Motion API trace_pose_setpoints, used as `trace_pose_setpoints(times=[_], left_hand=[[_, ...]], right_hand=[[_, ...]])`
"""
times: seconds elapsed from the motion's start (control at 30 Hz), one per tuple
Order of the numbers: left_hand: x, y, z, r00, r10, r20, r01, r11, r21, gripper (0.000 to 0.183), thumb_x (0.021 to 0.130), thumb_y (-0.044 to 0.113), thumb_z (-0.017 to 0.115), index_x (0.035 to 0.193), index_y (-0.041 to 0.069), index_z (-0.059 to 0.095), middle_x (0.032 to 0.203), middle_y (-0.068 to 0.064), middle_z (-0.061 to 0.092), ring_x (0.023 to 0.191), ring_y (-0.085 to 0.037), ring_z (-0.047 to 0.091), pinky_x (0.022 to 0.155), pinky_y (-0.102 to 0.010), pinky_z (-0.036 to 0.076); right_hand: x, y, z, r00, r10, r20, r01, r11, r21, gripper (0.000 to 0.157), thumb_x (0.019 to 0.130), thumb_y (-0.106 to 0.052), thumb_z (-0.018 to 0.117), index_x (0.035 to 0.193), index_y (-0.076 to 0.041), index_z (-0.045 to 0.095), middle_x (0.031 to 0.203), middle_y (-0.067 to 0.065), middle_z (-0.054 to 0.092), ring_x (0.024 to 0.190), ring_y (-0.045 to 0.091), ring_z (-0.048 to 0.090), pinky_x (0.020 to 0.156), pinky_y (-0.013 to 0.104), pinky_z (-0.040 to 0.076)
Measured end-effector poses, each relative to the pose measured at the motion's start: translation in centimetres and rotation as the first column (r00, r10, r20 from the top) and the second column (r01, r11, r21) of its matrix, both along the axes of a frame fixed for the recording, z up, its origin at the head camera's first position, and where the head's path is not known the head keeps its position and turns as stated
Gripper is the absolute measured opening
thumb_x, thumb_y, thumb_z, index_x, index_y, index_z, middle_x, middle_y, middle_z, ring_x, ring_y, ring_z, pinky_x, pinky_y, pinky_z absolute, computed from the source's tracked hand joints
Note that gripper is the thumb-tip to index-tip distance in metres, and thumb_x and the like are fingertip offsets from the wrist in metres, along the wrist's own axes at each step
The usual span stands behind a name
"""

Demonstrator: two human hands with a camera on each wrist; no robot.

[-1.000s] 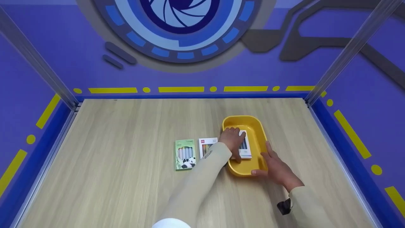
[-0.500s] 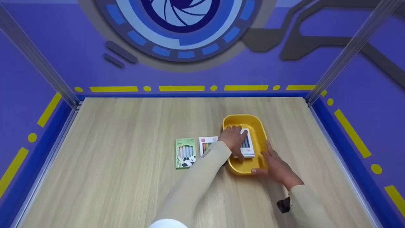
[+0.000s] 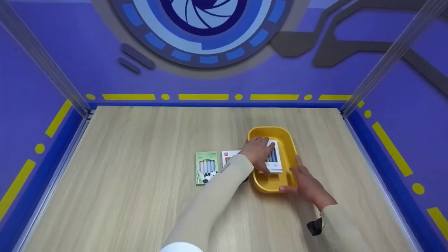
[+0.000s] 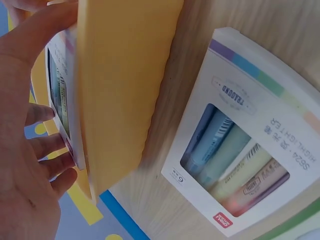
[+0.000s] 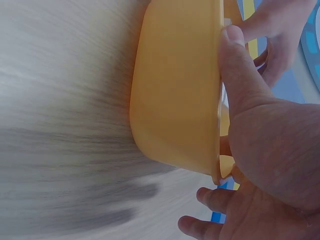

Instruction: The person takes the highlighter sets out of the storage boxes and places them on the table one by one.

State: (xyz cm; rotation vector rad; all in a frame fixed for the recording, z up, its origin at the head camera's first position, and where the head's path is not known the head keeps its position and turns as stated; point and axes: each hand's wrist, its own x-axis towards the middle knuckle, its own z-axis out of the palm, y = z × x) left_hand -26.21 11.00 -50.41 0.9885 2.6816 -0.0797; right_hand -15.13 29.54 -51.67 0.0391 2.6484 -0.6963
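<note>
A yellow plastic tub [image 3: 266,182] stands on the wooden table at the right of the head view. My left hand [image 3: 257,154] reaches into it over a white box of highlighters [image 3: 276,169]. The left wrist view shows that thumb at one end of the box and the fingers [image 4: 52,172] along its other end. My right hand [image 3: 309,185] holds the tub's right side near its front corner, its thumb [image 5: 235,37] over the rim. Left of the tub lies a second white highlighter box [image 4: 230,195], partly behind my left sleeve in the head view.
Beside the second highlighter box lies a green box with pens and a panda picture [image 3: 206,168]. Purple walls with yellow dashes [image 3: 203,97] stand along the table's back and sides.
The highlighter box in the tub has shifted slightly right, and more of it shows past my left hand. My right hand stays at the tub's side. The head view has shifted a little.
</note>
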Motion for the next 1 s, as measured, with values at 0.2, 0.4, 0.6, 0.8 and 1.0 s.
trace_pose_setpoints(times=[0.2, 0.4, 0.6, 0.8, 1.0], left_hand=[[0.1, -0.4, 0.5, 1.000, 0.011, 0.022, -0.011, 1.000, 0.023, 0.104, 0.069, 0.066, 0.073, 0.154, 0.034, 0.021, 0.162, 0.003, 0.020, 0.145, -0.020, 0.026, 0.124, -0.035, 0.014], [0.1, -0.5, 0.7, 1.000, -0.004, 0.025, 0.003, 0.999, 0.033, 0.104, 0.070, 0.065, 0.073, 0.154, 0.034, 0.020, 0.162, 0.003, 0.018, 0.145, -0.020, 0.025, 0.124, -0.034, 0.014], [0.0, -0.9, 0.7, 1.000, -0.001, 0.016, 0.001, 0.999, 0.032, 0.104, 0.070, 0.066, 0.072, 0.154, 0.034, 0.019, 0.162, 0.004, 0.017, 0.145, -0.019, 0.024, 0.124, -0.034, 0.013], [0.1, -1.3, 0.6, 1.000, -0.021, 0.005, 0.021, 0.999, 0.026, 0.103, 0.071, 0.067, 0.070, 0.154, 0.032, 0.021, 0.161, 0.000, 0.021, 0.143, -0.020, 0.026, 0.124, -0.036, 0.017], [0.1, -1.9, 0.5, 1.000, -0.022, -0.009, 0.023, 0.999, 0.034, 0.104, 0.069, 0.069, 0.070, 0.154, 0.034, 0.021, 0.161, 0.001, 0.021, 0.142, -0.019, 0.029, 0.123, -0.035, 0.017]], right_hand=[[-0.1, 0.1, 0.0, 1.000, -0.014, 0.000, 0.014, 1.000, -0.012, 0.120, 0.068, -0.075, 0.063, 0.155, -0.006, 0.016, 0.163, 0.016, -0.012, 0.146, 0.048, 0.013, 0.114, 0.064, 0.022], [-0.1, 0.1, 0.0, 1.000, -0.015, 0.002, 0.015, 1.000, -0.013, 0.122, 0.068, -0.075, 0.063, 0.156, -0.008, 0.012, 0.163, 0.016, -0.010, 0.146, 0.047, 0.013, 0.113, 0.064, 0.022], [-0.2, -0.1, 0.0, 1.000, -0.009, 0.006, 0.009, 1.000, -0.012, 0.122, 0.068, -0.075, 0.062, 0.156, -0.010, 0.008, 0.163, 0.015, -0.010, 0.146, 0.047, 0.013, 0.113, 0.064, 0.022], [-0.1, -0.1, -0.1, 1.000, -0.018, 0.015, 0.018, 1.000, -0.015, 0.124, 0.067, -0.076, 0.064, 0.156, -0.012, 0.006, 0.163, 0.015, -0.009, 0.146, 0.046, 0.014, 0.113, 0.064, 0.022], [-0.1, -0.2, -0.2, 1.000, -0.022, 0.015, 0.022, 1.000, -0.005, 0.115, 0.072, -0.069, 0.067, 0.155, -0.009, 0.016, 0.163, 0.015, -0.010, 0.145, 0.047, 0.015, 0.113, 0.064, 0.022]])
